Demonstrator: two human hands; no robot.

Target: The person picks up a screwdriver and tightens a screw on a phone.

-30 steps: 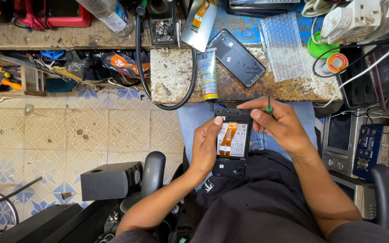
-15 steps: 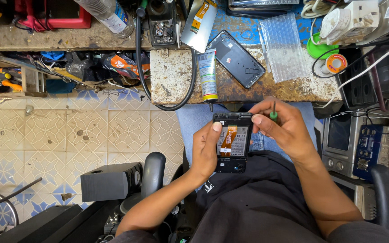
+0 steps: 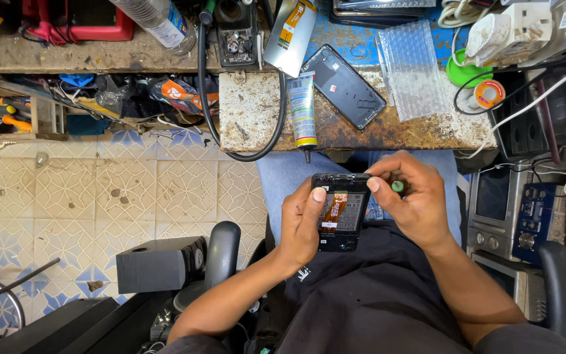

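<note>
My left hand (image 3: pixel 301 226) grips an opened black phone (image 3: pixel 340 211) over my lap, thumb on its left edge; orange flex parts show inside. My right hand (image 3: pixel 409 200) pinches the phone's top right corner and also holds a small green-handled tool (image 3: pixel 397 187) between its fingers. Both hands are close together, just below the worn bench edge (image 3: pixel 250 134). On the bench lie the phone's black back cover (image 3: pixel 346 85) and a glue tube (image 3: pixel 302 110).
Bubble wrap sheet (image 3: pixel 415 69), a solder spool (image 3: pixel 489 95), a black hose (image 3: pixel 207 92) and a plastic bottle (image 3: pixel 158 19) crowd the bench. Electronic instruments (image 3: pixel 515 213) stand at right. A black box (image 3: pixel 158 262) and chair arm (image 3: pixel 223 252) sit at lower left over tiled floor.
The phone has been lifted slightly toward the bench and my right hand has shifted from its right side to its top corner, the green tool turned end-on.
</note>
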